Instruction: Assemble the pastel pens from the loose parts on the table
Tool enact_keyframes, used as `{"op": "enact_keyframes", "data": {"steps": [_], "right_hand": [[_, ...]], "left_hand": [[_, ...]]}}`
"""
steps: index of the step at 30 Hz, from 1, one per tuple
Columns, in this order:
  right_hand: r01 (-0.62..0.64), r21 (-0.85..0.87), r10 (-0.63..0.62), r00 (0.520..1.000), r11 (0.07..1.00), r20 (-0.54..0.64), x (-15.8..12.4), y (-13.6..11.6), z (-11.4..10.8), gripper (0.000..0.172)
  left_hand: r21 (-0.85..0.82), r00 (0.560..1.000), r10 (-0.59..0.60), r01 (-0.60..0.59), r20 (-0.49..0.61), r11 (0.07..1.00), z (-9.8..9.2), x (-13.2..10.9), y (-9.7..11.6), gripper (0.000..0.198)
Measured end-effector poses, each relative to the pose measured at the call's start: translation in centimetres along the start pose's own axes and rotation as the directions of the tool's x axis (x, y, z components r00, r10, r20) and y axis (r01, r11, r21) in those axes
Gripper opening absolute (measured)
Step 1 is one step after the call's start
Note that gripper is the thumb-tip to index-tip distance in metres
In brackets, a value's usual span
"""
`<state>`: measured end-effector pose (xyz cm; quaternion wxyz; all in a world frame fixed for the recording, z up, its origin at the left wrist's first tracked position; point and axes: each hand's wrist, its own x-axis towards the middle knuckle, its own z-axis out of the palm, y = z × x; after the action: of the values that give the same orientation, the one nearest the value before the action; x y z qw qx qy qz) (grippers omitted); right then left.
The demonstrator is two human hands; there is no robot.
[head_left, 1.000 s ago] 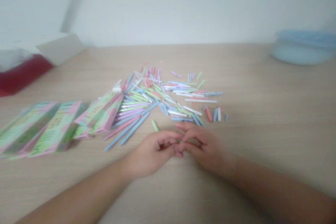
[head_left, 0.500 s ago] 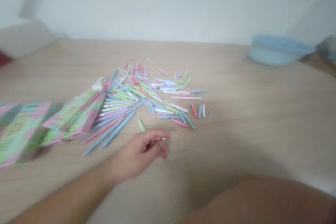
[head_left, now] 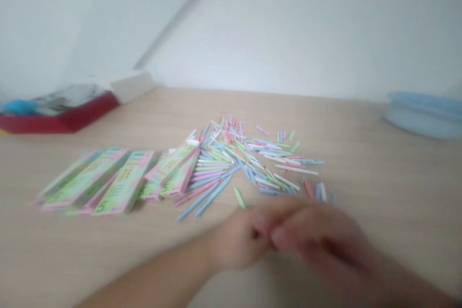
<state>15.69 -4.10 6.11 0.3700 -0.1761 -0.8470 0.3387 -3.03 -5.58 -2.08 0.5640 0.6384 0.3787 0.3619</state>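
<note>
My left hand (head_left: 240, 243) and my right hand (head_left: 317, 238) meet low in the middle of the view, over a light wooden table (head_left: 378, 187). Both are smeared by motion, so their fingers and anything between them cannot be made out. Just beyond them lies a scattered pile of thin pastel sticks (head_left: 249, 161) in pink, blue, green and white. A single green stick (head_left: 238, 197) lies apart, close to my left hand. Several flat green-and-pink boxes (head_left: 115, 180) lie in a row to the left of the pile.
A red tray (head_left: 68, 115) with papers stands at the far left by the wall. A pale blue lidded container (head_left: 426, 115) sits at the far right. A white wall closes the back of the table.
My right hand, out of sight half a second ago, has come back beside my left hand. The view has swung and tilted, so the table's far left shows again.
</note>
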Motion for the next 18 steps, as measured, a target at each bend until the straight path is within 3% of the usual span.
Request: {"op": "enact_keyframes", "data": {"steps": [3,4,6,9,14,18], "right_hand": [[-0.163,-0.199,0.135,0.980,0.966,-0.146,6.0,3.6,-0.2,0.023],[-0.214,-0.277,0.179,0.973,0.937,-0.146,7.8,5.1,0.2,0.024],[-0.243,-0.520,0.250,0.966,0.819,-0.059,11.1,8.1,1.3,0.030],[-0.226,-0.616,0.319,0.947,0.755,0.043,14.8,11.7,3.1,0.027],[-0.221,-0.755,0.447,0.888,0.618,0.106,17.4,13.8,5.1,0.021],[-0.215,-0.780,0.484,0.866,0.588,0.127,17.6,13.6,5.4,0.025]], "left_hand": [[0.059,0.999,0.026,-0.028,0.046,0.998,-0.1,0.1,0.2,0.023],[0.092,0.998,0.026,-0.031,0.053,0.995,-0.1,0.1,0.3,0.023],[0.161,0.998,0.028,-0.037,0.062,0.986,-0.3,0.2,0.5,0.021],[0.219,0.997,0.039,-0.052,0.063,0.974,-0.4,0.3,0.9,0.020],[0.187,0.998,0.053,-0.055,0.017,0.981,-0.5,0.4,0.8,0.021],[0.156,0.993,0.118,-0.113,-0.023,0.981,-0.2,0.4,0.2,0.019]]}}
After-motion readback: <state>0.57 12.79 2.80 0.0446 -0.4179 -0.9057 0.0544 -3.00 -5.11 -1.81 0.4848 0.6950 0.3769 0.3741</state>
